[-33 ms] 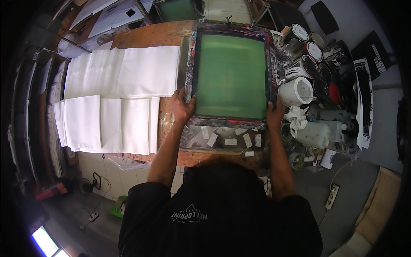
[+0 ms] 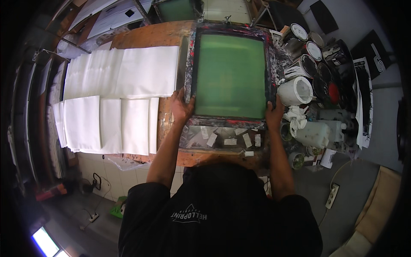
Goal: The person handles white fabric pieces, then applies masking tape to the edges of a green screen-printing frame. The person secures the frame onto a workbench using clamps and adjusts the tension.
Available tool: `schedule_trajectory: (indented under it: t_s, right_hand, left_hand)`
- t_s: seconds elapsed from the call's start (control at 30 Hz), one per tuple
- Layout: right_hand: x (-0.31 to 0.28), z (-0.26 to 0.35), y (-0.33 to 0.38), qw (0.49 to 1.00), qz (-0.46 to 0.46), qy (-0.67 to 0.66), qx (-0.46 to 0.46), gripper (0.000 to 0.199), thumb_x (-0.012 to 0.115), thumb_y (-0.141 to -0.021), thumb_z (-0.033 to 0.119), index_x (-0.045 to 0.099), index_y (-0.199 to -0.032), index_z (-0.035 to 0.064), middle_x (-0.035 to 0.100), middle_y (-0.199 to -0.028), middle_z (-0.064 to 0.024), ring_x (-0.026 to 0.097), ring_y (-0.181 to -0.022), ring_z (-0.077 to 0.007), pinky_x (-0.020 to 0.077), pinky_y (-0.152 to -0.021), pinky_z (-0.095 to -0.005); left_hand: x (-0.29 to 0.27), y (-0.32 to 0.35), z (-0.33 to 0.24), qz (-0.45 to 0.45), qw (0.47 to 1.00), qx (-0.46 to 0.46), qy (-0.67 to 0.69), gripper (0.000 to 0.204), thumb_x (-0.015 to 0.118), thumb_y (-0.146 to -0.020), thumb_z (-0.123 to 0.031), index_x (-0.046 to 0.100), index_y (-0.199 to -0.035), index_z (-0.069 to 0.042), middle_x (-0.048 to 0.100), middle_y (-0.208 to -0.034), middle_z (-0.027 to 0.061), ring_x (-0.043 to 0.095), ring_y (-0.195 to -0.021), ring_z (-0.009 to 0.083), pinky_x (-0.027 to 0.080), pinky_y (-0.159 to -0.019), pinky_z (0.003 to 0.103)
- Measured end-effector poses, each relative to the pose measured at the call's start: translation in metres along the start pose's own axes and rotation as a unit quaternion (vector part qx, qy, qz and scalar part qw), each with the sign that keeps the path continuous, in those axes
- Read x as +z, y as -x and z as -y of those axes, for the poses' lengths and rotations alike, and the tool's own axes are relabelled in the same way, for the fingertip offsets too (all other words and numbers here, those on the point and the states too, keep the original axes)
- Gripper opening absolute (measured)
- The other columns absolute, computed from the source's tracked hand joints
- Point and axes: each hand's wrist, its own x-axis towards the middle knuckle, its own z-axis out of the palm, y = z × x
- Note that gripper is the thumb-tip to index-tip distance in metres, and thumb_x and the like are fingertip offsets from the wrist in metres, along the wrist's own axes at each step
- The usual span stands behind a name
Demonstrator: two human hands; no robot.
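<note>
Beside green screen (image 2: pixel 231 77) | left: white sheets (image 2: pixel 147 72) | right: bucket (image 2: pixel 287 92) near hand (image 2: pixel 274 112), cans (image 2: pixel 303 67)

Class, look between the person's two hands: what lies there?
In the head view, the lower part of the green screen and its stained frame lie between the left hand and the right hand.

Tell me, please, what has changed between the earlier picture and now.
Nothing has visibly moved, and nothing was taken hold of or let go. The left hand and right hand stay at the sides of the green screen; the white sheets lie as before.
</note>
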Motion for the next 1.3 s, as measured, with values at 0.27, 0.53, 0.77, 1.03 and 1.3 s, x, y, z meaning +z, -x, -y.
schedule_trajectory:
  t_s: [0.27, 0.53, 0.77, 1.03, 1.3]
  right_hand:
    - [0.003, 0.002, -0.005, 1.000, -0.006, 0.018, 0.002, 0.053, 0.066, -0.093, 0.015, 0.052, -0.142, 0.0000, 0.057, -0.132, -0.0314, 0.053, -0.123, -0.0485, 0.0391, -0.108, -0.0532]
    - [0.005, 0.003, -0.007, 1.000, -0.023, 0.006, 0.005, 0.052, 0.067, -0.093, 0.015, 0.053, -0.141, 0.0001, 0.056, -0.132, -0.0315, 0.051, -0.125, -0.0491, 0.0379, -0.110, -0.0535]
    - [0.005, 0.008, -0.008, 0.999, -0.031, -0.006, 0.016, 0.048, 0.066, -0.093, 0.014, 0.056, -0.137, -0.0018, 0.058, -0.132, -0.0309, 0.053, -0.123, -0.0493, 0.0412, -0.107, -0.0539]
    - [0.004, 0.015, -0.010, 0.999, -0.020, 0.003, 0.047, 0.045, 0.063, -0.096, 0.013, 0.056, -0.138, 0.0004, 0.059, -0.128, -0.0307, 0.055, -0.119, -0.0484, 0.0432, -0.104, -0.0538]
    - [0.003, 0.015, -0.010, 0.999, -0.020, 0.013, 0.045, 0.046, 0.062, -0.094, 0.012, 0.055, -0.138, -0.0007, 0.058, -0.130, -0.0309, 0.054, -0.121, -0.0492, 0.0421, -0.105, -0.0546]
  left_hand:
    - [-0.002, -0.006, -0.007, 0.003, 1.000, -0.004, 0.006, 0.056, 0.078, -0.081, -0.025, 0.064, -0.127, 0.004, 0.061, -0.116, 0.0225, 0.060, -0.109, 0.0404, 0.049, -0.096, 0.047]
    - [0.000, -0.011, -0.005, 0.005, 1.000, 0.003, -0.004, 0.055, 0.077, -0.081, -0.025, 0.064, -0.127, 0.002, 0.062, -0.117, 0.0210, 0.060, -0.110, 0.0406, 0.049, -0.097, 0.048]
    - [0.000, -0.011, -0.005, 0.014, 1.000, -0.003, 0.007, 0.054, 0.078, -0.081, -0.025, 0.064, -0.126, 0.002, 0.063, -0.114, 0.0199, 0.060, -0.108, 0.0395, 0.049, -0.095, 0.047]
    - [0.000, -0.010, 0.001, 0.007, 1.000, 0.014, 0.015, 0.056, 0.080, -0.081, -0.025, 0.064, -0.127, 0.003, 0.062, -0.114, 0.0199, 0.061, -0.108, 0.0387, 0.049, -0.095, 0.046]
    - [-0.002, -0.011, -0.006, 0.021, 1.000, -0.009, 0.003, 0.057, 0.079, -0.080, -0.025, 0.064, -0.128, 0.003, 0.062, -0.114, 0.0197, 0.060, -0.108, 0.0387, 0.048, -0.096, 0.046]
